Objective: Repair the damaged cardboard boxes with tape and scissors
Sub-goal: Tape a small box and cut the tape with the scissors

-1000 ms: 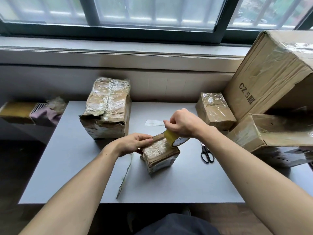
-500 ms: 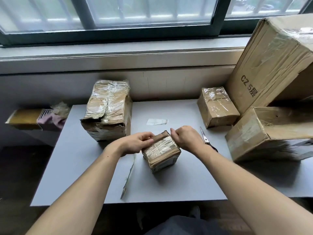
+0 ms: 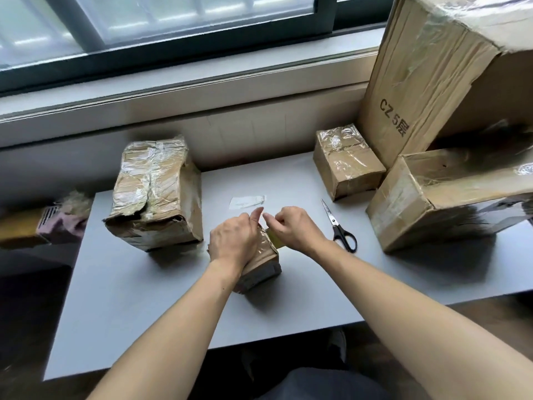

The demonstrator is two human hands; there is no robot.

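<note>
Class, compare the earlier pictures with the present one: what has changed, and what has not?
The left hand moved from the small box's side onto its top. The right hand brought the tape roll down to the box's right edge and still grips it. Scissors and the other boxes stayed put.

one head-worn wide-angle view looks forward and down, close over the grey table (image 3: 144, 313), facing the window (image 3: 173, 24).

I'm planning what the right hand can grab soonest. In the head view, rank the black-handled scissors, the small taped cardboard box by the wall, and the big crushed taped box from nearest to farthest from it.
1. Black-handled scissors, just to the right of the right hand.
2. Small taped cardboard box, farther back on the right, by the wall.
3. Big crushed taped box, across on the left.
</note>
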